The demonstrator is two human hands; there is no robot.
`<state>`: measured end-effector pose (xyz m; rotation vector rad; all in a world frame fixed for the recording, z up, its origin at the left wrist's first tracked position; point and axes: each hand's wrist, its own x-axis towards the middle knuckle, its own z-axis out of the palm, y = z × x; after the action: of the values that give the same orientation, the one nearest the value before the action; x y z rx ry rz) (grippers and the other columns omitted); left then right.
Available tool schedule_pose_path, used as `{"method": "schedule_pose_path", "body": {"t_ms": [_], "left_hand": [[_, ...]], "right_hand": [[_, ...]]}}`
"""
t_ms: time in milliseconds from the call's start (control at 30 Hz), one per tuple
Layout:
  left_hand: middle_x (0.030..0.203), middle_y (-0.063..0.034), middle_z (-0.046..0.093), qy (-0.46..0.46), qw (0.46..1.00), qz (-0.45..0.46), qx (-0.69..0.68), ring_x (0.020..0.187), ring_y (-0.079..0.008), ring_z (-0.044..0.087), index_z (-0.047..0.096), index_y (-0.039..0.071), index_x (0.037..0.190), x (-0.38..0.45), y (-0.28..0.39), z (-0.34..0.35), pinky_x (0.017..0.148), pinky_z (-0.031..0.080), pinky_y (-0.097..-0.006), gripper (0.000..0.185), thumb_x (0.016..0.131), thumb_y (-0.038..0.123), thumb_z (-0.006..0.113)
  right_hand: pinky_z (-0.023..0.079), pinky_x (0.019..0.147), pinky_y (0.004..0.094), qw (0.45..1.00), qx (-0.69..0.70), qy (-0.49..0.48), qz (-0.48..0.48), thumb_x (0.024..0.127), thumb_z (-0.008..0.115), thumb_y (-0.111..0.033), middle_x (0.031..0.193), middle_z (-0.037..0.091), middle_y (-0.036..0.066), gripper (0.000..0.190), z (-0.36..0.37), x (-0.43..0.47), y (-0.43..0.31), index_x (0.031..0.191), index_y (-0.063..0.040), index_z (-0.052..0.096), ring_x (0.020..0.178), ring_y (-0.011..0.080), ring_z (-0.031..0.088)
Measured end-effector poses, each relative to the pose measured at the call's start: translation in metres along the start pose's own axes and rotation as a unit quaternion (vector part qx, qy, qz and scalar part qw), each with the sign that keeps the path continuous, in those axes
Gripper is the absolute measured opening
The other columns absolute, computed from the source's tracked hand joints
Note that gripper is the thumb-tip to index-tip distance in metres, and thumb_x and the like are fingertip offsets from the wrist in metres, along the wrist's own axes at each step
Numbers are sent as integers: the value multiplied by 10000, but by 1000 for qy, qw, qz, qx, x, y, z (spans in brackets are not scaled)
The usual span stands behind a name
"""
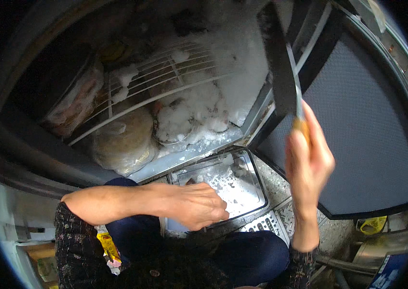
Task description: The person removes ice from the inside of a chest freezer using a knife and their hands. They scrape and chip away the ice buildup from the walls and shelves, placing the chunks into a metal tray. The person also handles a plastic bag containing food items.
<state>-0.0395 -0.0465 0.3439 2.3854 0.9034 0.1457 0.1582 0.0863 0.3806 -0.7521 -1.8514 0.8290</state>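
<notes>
My right hand (pixel 306 155) grips the wooden handle (pixel 302 128) of a large knife, its wide dark blade (pixel 281 65) raised beside the frosted freezer wall. Thick frost (pixel 243 72) coats that wall and part of the white wire shelf (pixel 146 95). My left hand (pixel 204 206) is low over a metal tray (pixel 241 180) on the floor, its fingers curled; whether it holds anything is hidden. Bits of ice lie on the tray. Below the shelf are a plastic-wrapped bundle (pixel 124 141) and a frost-covered round container (pixel 175 124).
The open freezer door (pixel 370 126) stands to the right. A bagged package (pixel 77 104) sits at the shelf's left. A perforated white grate (pixel 263 224) lies by the tray. My knees are close below it. A yellow packet (pixel 108 247) is at lower left.
</notes>
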Motion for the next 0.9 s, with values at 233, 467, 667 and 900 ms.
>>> {"method": "schedule_pose_path", "body": {"t_ms": [233,467,667,900], "left_hand": [[842,-131,627,-27,999,-15,40,710,-290,664,643,-46,932,-2,2,-4,598,527,-395,130,847,48,616],[836,-170,641,-72,997,-3,28,689,-300,678,639,-54,901,6,14,7,563,537,-405,118,818,29,648],[728,-156,634,-8,998,52,43,651,-311,679,633,-62,844,5,21,1,554,538,-412,84,812,16,626],[736,-176,643,-16,994,45,99,672,-341,686,634,-58,829,1,22,5,555,526,-430,96,758,6,643]], "right_hand": [[421,583,220,998,-35,-6,-50,983,522,-87,931,690,95,481,-17,-41,-26,1448,39,529,646,58,522],[421,593,245,998,-33,-50,2,996,602,-159,830,598,16,450,-6,31,5,1410,15,578,679,66,504],[446,609,255,980,-134,-14,-144,947,539,-24,898,648,77,484,-13,-1,-43,1428,24,560,675,75,550],[390,547,248,993,-105,-44,7,1026,574,-191,746,524,-14,417,19,40,-34,1400,-8,597,629,62,460]]}}
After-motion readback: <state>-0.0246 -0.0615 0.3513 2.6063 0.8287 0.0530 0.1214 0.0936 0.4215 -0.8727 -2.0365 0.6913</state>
